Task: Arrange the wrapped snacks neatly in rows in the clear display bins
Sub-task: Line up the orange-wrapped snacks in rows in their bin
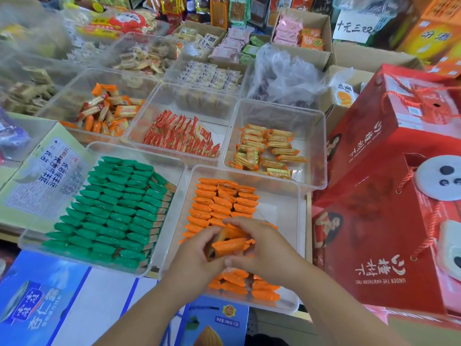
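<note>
A clear bin [287, 196] in front of me holds orange wrapped snacks [219, 203] lined in rows along its left side, with a loose heap [239, 283] near its front edge. Over this bin my left hand [194, 255] and my right hand [262, 248] together grip a small bunch of orange snacks [228, 244]. The right part of the bin floor is bare. To the left, another clear bin [32, 236] holds green wrapped snacks [114, 213] in tidy rows.
Behind stand clear bins with red snacks [179, 138], gold snacks [267, 151] and orange biscuit packs [107, 113]. Large red gift boxes [389, 196] crowd the right side. Blue drink cartons [37, 303] lie at the front left. Cardboard boxes of snacks fill the back.
</note>
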`<control>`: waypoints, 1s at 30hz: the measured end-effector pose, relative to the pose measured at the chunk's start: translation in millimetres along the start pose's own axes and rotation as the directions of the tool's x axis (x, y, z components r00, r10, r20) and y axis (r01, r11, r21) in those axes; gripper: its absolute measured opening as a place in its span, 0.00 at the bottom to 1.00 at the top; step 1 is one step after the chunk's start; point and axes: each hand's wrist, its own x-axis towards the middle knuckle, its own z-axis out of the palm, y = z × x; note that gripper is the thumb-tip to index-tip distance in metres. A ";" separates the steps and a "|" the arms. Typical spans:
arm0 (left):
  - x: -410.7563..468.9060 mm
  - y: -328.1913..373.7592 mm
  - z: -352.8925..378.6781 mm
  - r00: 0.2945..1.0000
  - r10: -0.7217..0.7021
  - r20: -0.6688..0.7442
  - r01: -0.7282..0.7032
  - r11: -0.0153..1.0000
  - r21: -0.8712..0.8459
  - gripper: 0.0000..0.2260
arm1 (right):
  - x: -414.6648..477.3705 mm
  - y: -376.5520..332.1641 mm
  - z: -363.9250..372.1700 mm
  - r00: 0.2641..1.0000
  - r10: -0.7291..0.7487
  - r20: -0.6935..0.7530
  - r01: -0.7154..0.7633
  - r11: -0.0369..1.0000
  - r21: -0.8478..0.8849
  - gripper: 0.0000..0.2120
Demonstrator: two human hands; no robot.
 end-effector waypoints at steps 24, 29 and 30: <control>25.1 -65.7 -33.4 0.965 0.071 -0.253 0.222 0.300 0.928 0.42 | 66.7 101.6 -11.7 0.874 0.417 -0.249 -0.472 0.612 -0.635 0.16; 24.9 -68.1 -32.8 0.971 0.053 -0.232 0.208 0.289 0.935 0.39 | 84.2 96.4 -18.0 0.793 0.600 -0.109 -0.562 0.650 -0.512 0.18; 25.0 -68.6 -32.8 0.972 0.056 -0.228 0.202 0.290 0.935 0.38 | 87.6 94.8 -20.8 0.766 0.639 -0.077 -0.611 0.684 -0.399 0.17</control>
